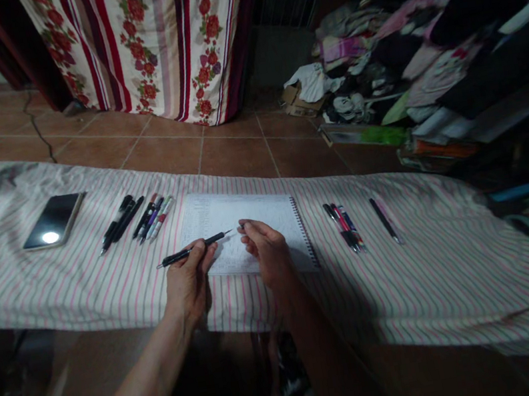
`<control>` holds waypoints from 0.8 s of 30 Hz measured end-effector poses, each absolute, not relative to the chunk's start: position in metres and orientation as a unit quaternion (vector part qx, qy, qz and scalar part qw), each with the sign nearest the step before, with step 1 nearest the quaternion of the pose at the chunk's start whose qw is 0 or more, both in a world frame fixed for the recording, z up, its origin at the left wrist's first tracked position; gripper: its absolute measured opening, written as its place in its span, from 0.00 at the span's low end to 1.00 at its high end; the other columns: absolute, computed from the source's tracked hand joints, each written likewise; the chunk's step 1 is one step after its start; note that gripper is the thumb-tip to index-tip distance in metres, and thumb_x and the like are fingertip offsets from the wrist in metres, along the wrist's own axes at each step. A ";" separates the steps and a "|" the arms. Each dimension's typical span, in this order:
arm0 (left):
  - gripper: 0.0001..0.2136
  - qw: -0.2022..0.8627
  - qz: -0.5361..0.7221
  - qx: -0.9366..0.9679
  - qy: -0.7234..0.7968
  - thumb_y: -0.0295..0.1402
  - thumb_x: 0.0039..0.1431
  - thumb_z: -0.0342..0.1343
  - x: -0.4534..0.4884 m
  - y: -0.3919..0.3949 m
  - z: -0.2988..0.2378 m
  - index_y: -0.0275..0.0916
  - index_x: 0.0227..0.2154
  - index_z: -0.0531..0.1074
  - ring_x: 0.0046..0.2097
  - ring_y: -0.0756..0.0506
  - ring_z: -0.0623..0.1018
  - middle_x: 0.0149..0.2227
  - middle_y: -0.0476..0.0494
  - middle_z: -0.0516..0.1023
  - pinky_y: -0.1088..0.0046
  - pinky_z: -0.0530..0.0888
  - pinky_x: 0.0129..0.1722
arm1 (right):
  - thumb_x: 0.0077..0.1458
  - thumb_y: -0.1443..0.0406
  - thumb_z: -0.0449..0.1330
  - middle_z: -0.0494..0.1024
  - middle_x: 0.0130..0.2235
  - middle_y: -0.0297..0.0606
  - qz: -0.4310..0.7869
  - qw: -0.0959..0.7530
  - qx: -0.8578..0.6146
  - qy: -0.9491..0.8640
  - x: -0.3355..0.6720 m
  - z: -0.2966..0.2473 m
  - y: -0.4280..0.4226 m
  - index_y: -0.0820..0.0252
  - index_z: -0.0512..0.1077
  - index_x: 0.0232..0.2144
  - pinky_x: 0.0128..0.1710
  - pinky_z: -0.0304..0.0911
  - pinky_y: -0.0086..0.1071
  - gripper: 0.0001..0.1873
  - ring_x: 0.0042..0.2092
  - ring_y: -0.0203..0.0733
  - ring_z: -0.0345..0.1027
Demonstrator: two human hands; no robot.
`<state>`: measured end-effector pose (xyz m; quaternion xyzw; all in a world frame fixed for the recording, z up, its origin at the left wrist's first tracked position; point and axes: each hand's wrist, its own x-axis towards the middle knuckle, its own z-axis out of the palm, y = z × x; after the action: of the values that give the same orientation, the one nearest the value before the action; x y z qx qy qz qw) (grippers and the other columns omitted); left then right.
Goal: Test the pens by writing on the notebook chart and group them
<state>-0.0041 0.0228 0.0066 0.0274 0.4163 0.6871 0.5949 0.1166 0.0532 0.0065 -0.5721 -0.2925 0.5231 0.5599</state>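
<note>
My left hand (191, 279) is closed around a black pen (192, 249), held level with its tip pointing right. My right hand (263, 247) is curled just right of that tip, its fingertips pinched together near the tip; whether they grip something small, I cannot make out. Both hands hover over a spiral notebook (257, 216) open on a striped cloth (80, 283).
A phone (53, 221) lies at the left. Several pens (139, 219) lie between it and the notebook, more pens (345, 226) lie right of it, and a single pen (384, 220) farther right. Behind are tiled floor, a floral curtain (152, 41) and piled clothes (421, 43).
</note>
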 end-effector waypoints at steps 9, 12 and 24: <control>0.05 0.588 0.688 0.036 0.423 0.16 0.50 0.56 -0.003 0.023 0.006 0.27 0.23 0.73 0.31 0.49 0.79 0.27 0.43 0.77 0.76 0.78 0.38 | 0.39 0.60 0.63 0.78 0.30 0.37 0.524 0.564 -0.564 -0.300 0.125 -0.001 0.057 0.61 0.75 0.32 0.24 0.59 0.24 0.15 0.29 0.33 0.68; 0.05 0.589 0.687 0.041 0.423 0.16 0.50 0.56 -0.003 0.024 0.005 0.26 0.23 0.73 0.31 0.50 0.79 0.27 0.43 0.77 0.76 0.78 0.38 | 0.38 0.60 0.62 0.78 0.29 0.38 0.500 0.573 -0.567 -0.316 0.128 -0.005 0.059 0.63 0.74 0.32 0.23 0.60 0.25 0.16 0.28 0.34 0.69; 0.04 0.589 0.681 0.035 0.435 0.16 0.49 0.57 0.001 0.023 0.007 0.27 0.23 0.73 0.30 0.50 0.79 0.26 0.44 0.76 0.76 0.79 0.36 | 0.43 0.61 0.56 0.78 0.26 0.36 0.251 0.436 -0.673 -0.542 0.163 -0.017 0.065 0.59 0.75 0.28 0.31 0.62 0.31 0.11 0.29 0.40 0.71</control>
<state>0.0013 0.0226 0.0069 0.0351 0.4349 0.6806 0.5887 0.1633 0.0648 -0.0173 -0.6728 -0.5425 0.2511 0.4359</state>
